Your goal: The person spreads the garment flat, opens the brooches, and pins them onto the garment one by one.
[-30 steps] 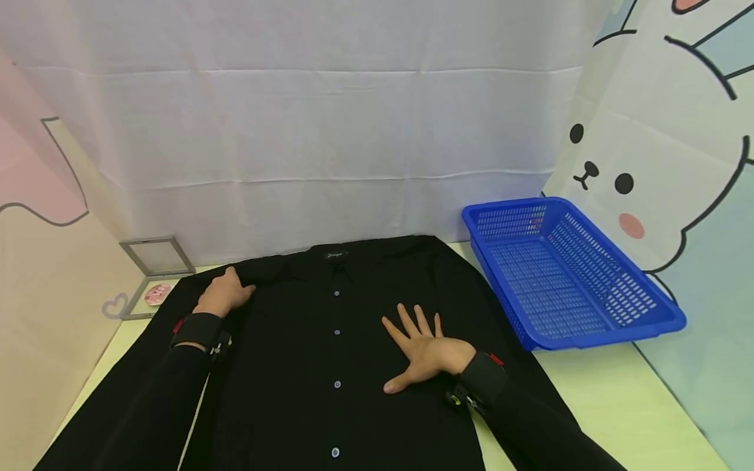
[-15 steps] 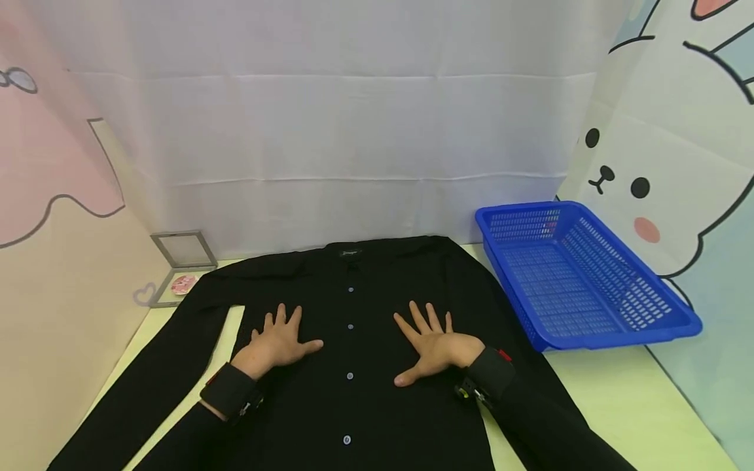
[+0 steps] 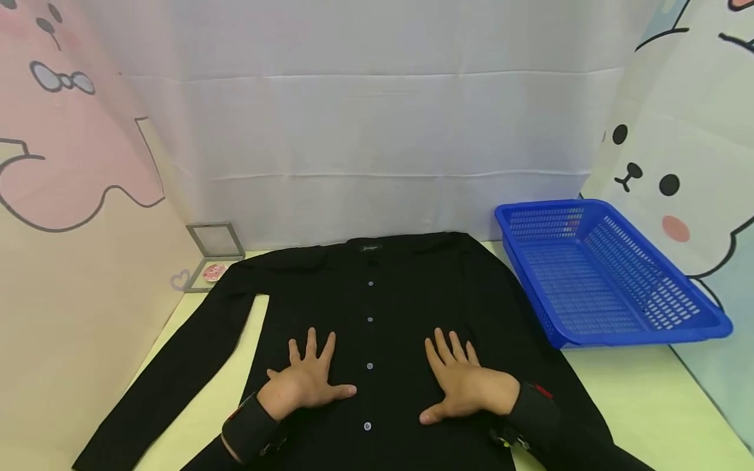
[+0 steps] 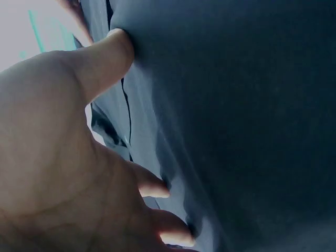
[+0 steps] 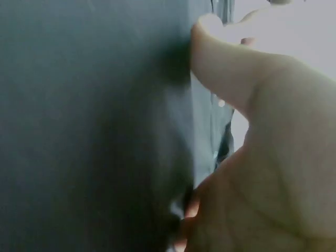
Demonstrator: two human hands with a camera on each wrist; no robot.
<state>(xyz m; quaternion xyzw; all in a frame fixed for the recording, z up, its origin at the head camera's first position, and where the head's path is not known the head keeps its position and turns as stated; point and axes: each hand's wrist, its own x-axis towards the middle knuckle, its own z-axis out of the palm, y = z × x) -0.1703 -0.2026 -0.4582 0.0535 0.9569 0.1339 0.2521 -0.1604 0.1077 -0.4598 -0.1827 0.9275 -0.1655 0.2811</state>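
A black button-up shirt [image 3: 400, 301] lies spread on the pale green table, collar label at the far end and a row of light buttons down its middle. My left hand [image 3: 306, 379] rests on the left front panel, fingers spread and thumb toward the buttons. On the right panel my right hand [image 3: 471, 386] lies with its fingers straight and spread. Both wrist views show fingertips touching the dark cloth: the left hand [image 4: 68, 136] at one side, the right hand [image 5: 273, 147] at the other. The shirt's left sleeve [image 3: 182, 366] stretches toward the near left; the lower hem is out of view.
A blue perforated plastic basket [image 3: 607, 281] stands at the right, its wall close beside the shirt. At the back left is a grey-framed open box [image 3: 215, 248] with a pink round item. Printed curtains bound the table [image 3: 654, 399] at the back and sides.
My left hand has left the shirt's left shoulder and come down onto the front panel, fingers spreading. Both hands have slid toward the near edge over the last half second. The left sleeve now lies flat.
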